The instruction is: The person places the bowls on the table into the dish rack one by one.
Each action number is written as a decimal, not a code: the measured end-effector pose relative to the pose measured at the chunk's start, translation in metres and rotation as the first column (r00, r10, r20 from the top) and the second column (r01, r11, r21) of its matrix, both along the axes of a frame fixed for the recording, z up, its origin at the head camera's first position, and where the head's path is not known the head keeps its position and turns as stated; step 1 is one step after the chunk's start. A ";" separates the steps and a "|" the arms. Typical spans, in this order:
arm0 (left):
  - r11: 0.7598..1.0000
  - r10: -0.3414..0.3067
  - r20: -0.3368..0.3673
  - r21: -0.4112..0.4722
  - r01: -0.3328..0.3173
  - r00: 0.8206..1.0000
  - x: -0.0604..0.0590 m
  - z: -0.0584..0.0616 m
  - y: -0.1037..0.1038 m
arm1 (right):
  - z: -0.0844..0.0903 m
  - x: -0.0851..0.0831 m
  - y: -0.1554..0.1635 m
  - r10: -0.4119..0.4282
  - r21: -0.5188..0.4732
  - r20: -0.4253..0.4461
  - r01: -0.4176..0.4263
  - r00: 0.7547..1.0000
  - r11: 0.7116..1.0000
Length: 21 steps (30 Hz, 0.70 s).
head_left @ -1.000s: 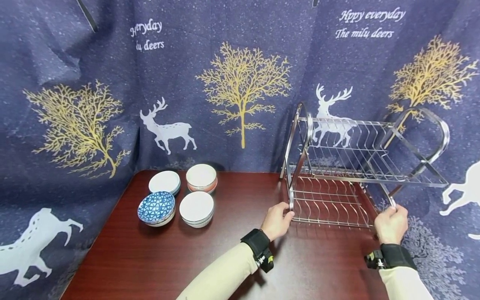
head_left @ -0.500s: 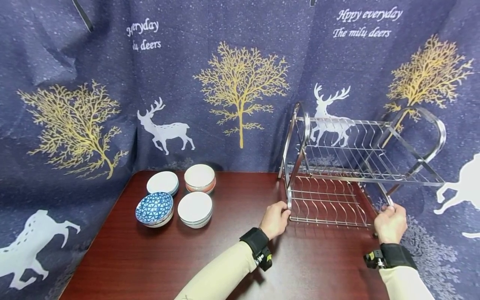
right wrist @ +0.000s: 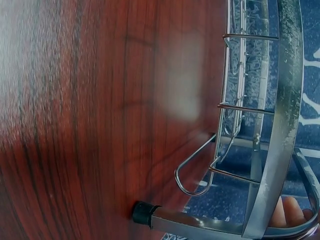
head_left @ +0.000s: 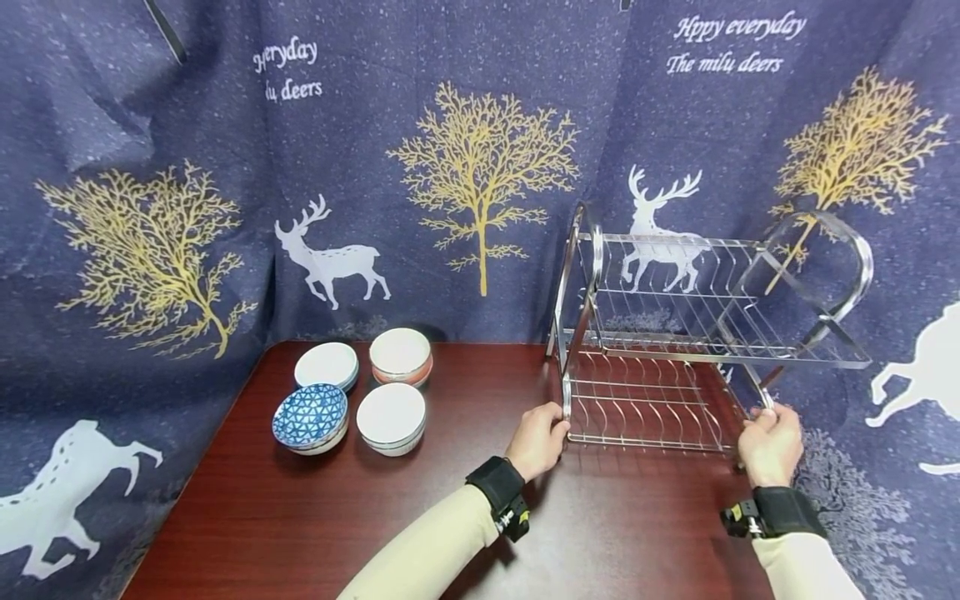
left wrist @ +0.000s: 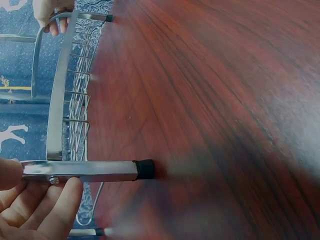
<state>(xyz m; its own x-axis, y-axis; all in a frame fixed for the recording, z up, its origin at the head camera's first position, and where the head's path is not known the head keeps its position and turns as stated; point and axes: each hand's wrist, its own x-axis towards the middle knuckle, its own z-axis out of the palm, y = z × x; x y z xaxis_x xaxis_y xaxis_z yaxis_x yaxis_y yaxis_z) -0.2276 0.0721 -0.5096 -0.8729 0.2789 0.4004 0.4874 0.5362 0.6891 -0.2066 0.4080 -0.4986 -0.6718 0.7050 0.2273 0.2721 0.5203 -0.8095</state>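
Note:
A two-tier metal dish rack (head_left: 597, 254) stands at the right of the table, gripped at both front lower corners. My left hand (head_left: 536, 440) holds its left front leg; in the left wrist view the thumb lies on one side of the metal leg (left wrist: 100, 171) and fingers (left wrist: 65, 207) curl under the other. My right hand (head_left: 771, 446) grips the right front leg, its fingers (right wrist: 290, 212) partly hidden behind the frame in the right wrist view. Black end caps (left wrist: 145, 169) sit close to the tabletop. Both rack tiers hold nothing.
On the left of the brown table (head_left: 480, 367) stand a blue-patterned bowl (head_left: 310, 415), a white bowl (head_left: 392, 412), a pale bowl with blue outside (head_left: 327, 365) and stacked bowls (head_left: 401, 352) with orange below. A blue deer-print cloth (head_left: 480, 50) hangs behind.
Both hands have shifted the dish rack a little to the left across the table, mostly in the last half second. The bowls stay in place; the head view has turned slightly.

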 end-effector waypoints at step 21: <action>1.000 -0.018 -0.007 0.005 0.018 1.000 0.002 0.000 -0.036 | 0.001 -0.001 -0.030 0.111 0.008 -0.049 -0.110 0.993 0.994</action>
